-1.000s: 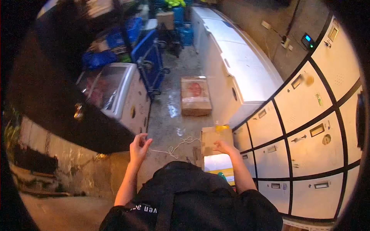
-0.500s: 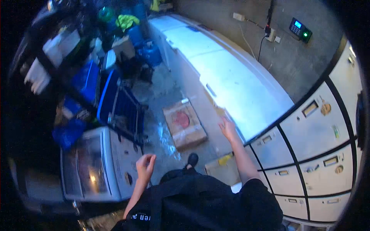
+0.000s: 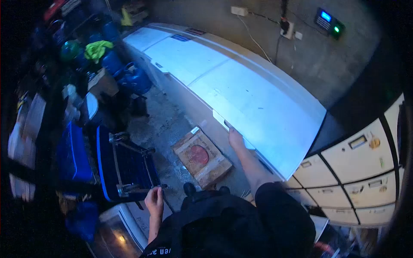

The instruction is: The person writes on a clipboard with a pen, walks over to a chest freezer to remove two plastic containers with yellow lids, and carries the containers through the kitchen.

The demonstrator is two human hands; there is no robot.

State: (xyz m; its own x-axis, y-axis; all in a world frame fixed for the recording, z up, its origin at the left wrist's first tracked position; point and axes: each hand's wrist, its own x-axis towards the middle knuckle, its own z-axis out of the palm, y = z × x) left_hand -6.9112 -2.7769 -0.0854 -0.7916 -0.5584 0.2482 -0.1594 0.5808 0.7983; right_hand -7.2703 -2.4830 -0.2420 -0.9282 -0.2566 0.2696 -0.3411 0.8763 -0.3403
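Observation:
A long white chest freezer (image 3: 258,107) runs along the wall, its lid down as far as I can see. My right hand (image 3: 235,137) is at the handle (image 3: 227,124) on the lid's front edge, with the fingers curled round it and partly hidden. My left hand (image 3: 154,199) hangs low in front of me, fingers pressed together and nothing visible in them. Close beside it, a blue platform cart (image 3: 129,163) stands tipped on its side, casters showing. On the floor by the freezer lies a cardboard box (image 3: 202,159) with a round red mark.
White lockers (image 3: 340,176) line the right side. Blue gas cylinders (image 3: 135,79) and a yellow-green cloth (image 3: 98,50) are at the back left. A glass-topped cabinet (image 3: 118,232) stands at lower left. On the wall is a keypad device (image 3: 329,22).
I have moved forward along the freezer, and the view has turned. My right hand has gone from near the freezer's front edge to the lid handle. The left hand stays low and closed.

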